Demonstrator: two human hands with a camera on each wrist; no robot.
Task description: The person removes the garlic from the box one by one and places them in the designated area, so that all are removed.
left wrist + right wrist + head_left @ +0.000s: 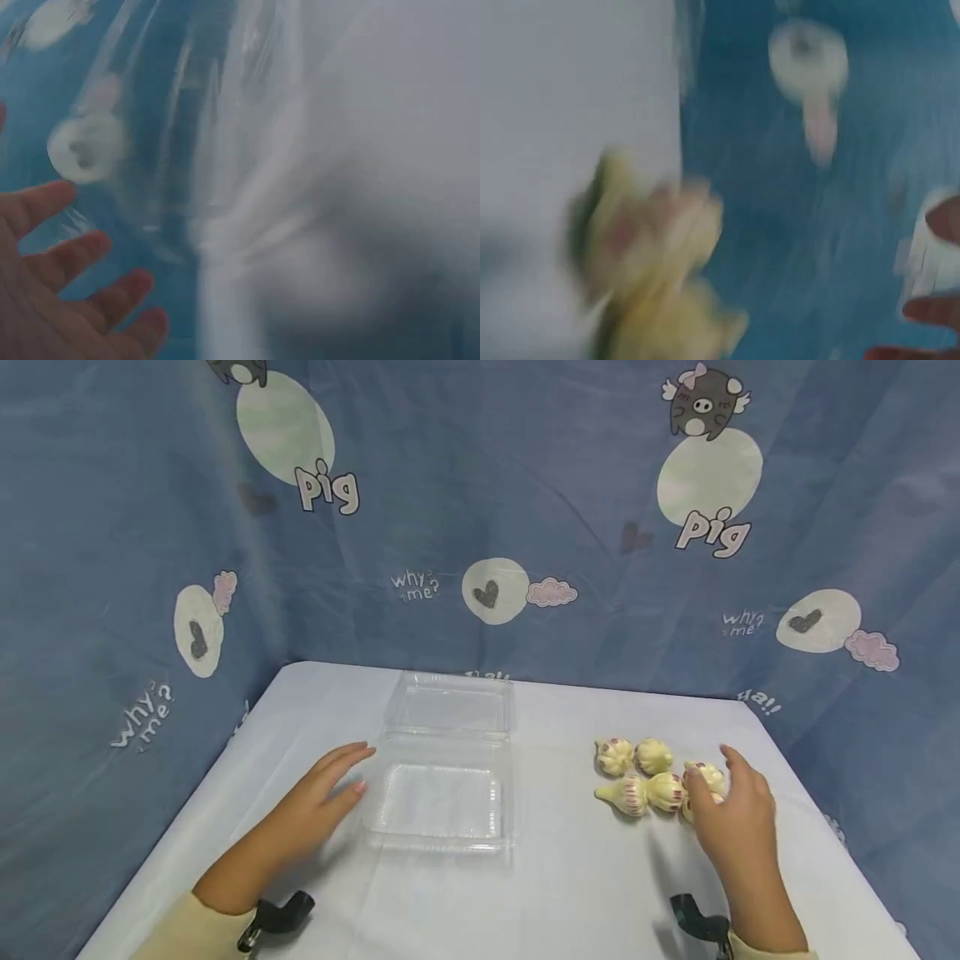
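Note:
A clear plastic clamshell box (442, 841) lies with its lid (450, 708) folded back on the white table. Just left of the box, my left hand (318, 802) has its fingers spread and holds nothing. Several pale yellow garlic bulbs (615, 757) with reddish streaks sit in a cluster on the right side. My right hand (735, 818) is at the right end of this cluster, fingers and thumb apart, partly hiding the rightmost garlic bulb. In the right wrist view, garlic bulbs (652, 240) appear blurred, apart from the fingertips (930, 311).
The white tabletop (555, 877) stretches between and in front of both hands. A blue curtain (480, 485) printed with pigs and words hangs behind the table and along its sides. Each wrist wears a black camera mount (281, 917).

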